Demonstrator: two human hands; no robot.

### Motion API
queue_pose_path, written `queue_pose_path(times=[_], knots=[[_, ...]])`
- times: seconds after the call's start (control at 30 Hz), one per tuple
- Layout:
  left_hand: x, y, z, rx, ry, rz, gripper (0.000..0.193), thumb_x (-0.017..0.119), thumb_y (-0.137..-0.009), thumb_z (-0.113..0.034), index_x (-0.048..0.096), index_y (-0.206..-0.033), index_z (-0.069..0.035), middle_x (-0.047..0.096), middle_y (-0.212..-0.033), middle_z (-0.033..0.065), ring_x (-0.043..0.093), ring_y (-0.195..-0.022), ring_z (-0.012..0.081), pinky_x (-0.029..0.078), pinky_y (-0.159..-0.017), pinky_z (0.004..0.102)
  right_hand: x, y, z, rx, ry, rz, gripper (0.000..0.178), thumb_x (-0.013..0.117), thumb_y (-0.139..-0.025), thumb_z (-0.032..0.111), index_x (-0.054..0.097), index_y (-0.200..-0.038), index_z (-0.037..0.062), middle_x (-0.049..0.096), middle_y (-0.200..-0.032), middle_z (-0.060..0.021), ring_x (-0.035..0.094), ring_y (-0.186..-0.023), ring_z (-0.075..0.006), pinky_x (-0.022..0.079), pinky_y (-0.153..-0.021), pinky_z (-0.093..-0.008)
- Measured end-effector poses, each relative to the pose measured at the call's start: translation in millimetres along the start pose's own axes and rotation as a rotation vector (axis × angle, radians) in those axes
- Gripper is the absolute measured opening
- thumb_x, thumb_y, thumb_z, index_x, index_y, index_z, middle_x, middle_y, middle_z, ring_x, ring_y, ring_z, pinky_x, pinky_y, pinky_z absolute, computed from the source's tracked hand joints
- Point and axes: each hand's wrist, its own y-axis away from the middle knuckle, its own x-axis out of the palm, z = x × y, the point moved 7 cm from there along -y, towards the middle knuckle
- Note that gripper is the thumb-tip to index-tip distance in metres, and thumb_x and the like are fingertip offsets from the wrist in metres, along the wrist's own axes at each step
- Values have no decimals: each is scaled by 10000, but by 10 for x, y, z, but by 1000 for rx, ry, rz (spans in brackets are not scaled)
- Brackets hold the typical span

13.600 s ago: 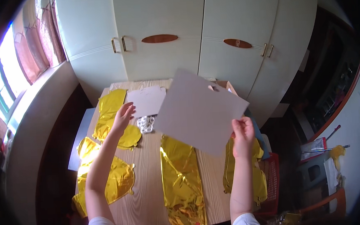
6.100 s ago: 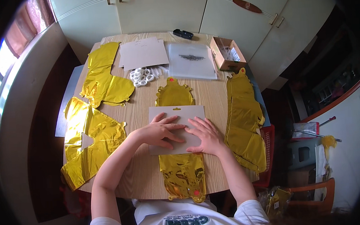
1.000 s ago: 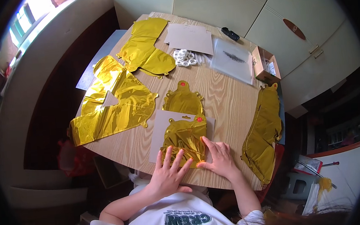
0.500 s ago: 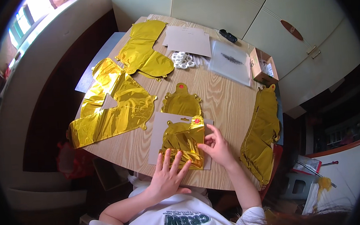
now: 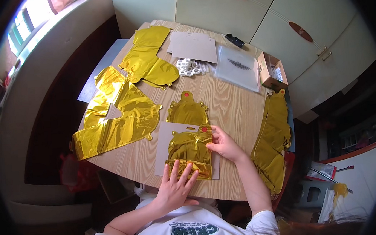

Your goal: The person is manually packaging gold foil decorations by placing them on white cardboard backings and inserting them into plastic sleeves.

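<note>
1. On the round wooden table (image 5: pixel 235 110), a folded gold foil balloon (image 5: pixel 190 149) lies atop a grey card sheet (image 5: pixel 162 149) at the near edge.
2. Left hand (image 5: pixel 177 189) presses flat, fingers spread, on its lower fold.
3. Right hand (image 5: pixel 224 144) pinches its upper right corner.

The bench (image 5: pixel 235 110) is a light wood-grain surface with rounded edges, positioned close to a run of cream cabinet doors (image 5: pixel 250 14). Each door carries an oval brown inlay (image 5: pixel 300 31), and metal handles (image 5: pixel 323 53) sit along the door edges. A window (image 5: pixel 27 19) at the upper left admits bright daylight above a wide pale sill (image 5: pixel 35 83). Dark flooring (image 5: pixel 56 143) lies between the sill and the bench. A red crate (image 5: pixel 286 172) stands at the right of the bench, near a white wall (image 5: pixel 364 184) with a red-brown trim strip.
</note>
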Motion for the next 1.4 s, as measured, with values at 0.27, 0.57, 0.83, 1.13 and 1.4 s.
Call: queue_pose_path(times=[0.27, 0.57, 0.83, 1.13, 1.4], knots=[[2, 2, -4, 20, 18, 1, 939, 496, -747, -804, 360, -1493, -250, 313, -1541, 135, 159, -1406, 542, 64, -1075, 730, 17, 41, 202, -208, 744, -170, 571, 698, -847, 105, 451, -1360, 137, 612, -1151, -145, 638, -1000, -269, 524, -852, -378], [32, -8, -4, 12, 49, 12, 948, 535, -732, -789, 345, -1500, -267, 313, -1541, 132, 140, -1406, 552, 57, -1064, 743, 305, 618, 455, -751, 1082, -209, 385, 705, -846, 248, 605, -1185, 94, 588, -1207, -78, 553, -1157, -243, 463, -954, -364], [26, -10, 2, 3, 54, 24, 965, 546, -726, -785, 343, -1503, -249, 304, -1545, 139, 127, -1410, 551, 58, -1067, 737, 741, 1182, 334, -934, 1231, 55, 176, 714, -807, 184, 722, -940, 69, 685, -965, -17, 635, -996, -161, 467, -944, -336], [-2, -11, 7, -11, 54, 11, 979, 563, -711, -780, 365, -1490, -222, 298, -1541, 171, 152, -1404, 554, 74, -1077, 722, 645, 1218, 204, -756, 1186, -34, 234, 714, -811, 168, 727, -1010, 46, 709, -1055, -60, 664, -1034, -191, 478, -997, -395], [-77, 89, 66, -37, -7, 8, 978, 547, -735, -770, 392, -1470, -142, 310, -1495, 281, 228, -1373, 564, 172, -1119, 633, 590, 1214, 136, -644, 1076, -60, 227, 689, -821, 134, 729, -1029, 52, 710, -1099, -62, 664, -1070, -210, 503, -981, -411]])
